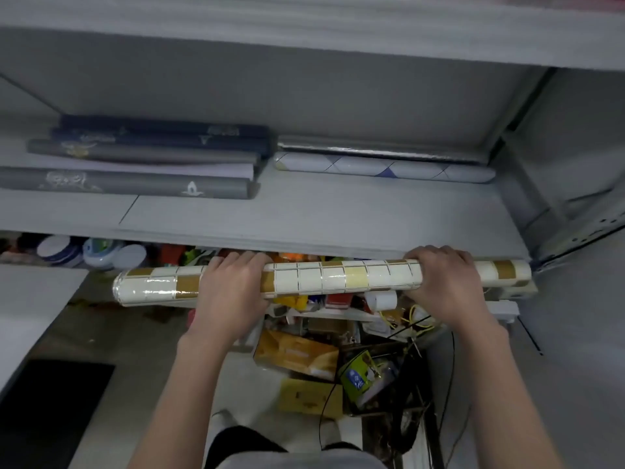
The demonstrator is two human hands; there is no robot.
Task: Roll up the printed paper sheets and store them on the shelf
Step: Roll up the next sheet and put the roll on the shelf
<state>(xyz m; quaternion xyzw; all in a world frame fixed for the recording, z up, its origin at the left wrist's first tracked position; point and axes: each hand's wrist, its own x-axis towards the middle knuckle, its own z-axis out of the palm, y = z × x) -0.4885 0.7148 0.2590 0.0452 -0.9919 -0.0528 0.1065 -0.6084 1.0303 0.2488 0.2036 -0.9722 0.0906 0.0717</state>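
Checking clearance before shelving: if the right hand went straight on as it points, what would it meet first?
Probably the front edge of the shelf, if the right hand rides low; otherwise the white diamond-patterned roll.

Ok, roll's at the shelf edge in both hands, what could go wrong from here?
The cream-and-gold tile-print paper roll is level with the front lip of the grey shelf and may catch. Its right end, near the grey metal upright, could snag. If the left hand or right hand loses grip, it likely drops into the cardboard boxes below.
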